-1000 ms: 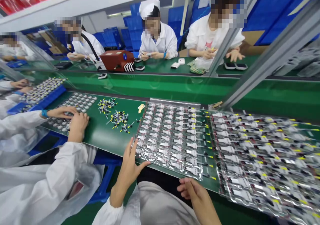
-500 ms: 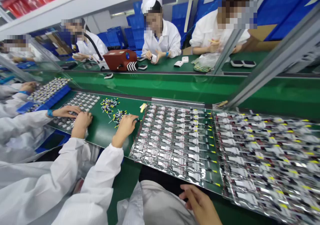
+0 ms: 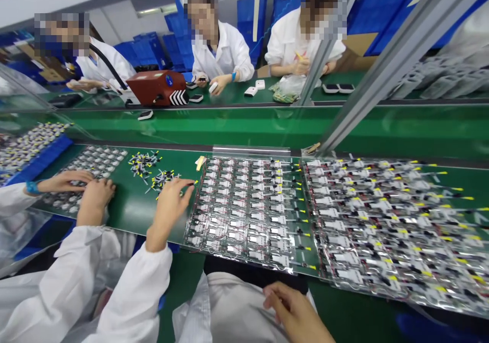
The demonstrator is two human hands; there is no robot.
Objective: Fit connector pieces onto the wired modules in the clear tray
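Black-and-yellow pieces (image 3: 162,179) lie in a loose heap on the green bench (image 3: 126,210), just left of the clear tray (image 3: 214,147) of wired parts (image 3: 263,231). A careless sweep would likely scatter them or knock those parts askew. They look tiny, light and stubby. Left hand (image 3: 170,203) reaches with fingers together, tips at the heap; any pinch is hidden. Right hand (image 3: 294,310) rests loosely curled, empty.

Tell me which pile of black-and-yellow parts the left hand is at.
The right-hand pile, next to the clear tray: the left hand reaches over its edge. The other pile lies farther left, untouched.
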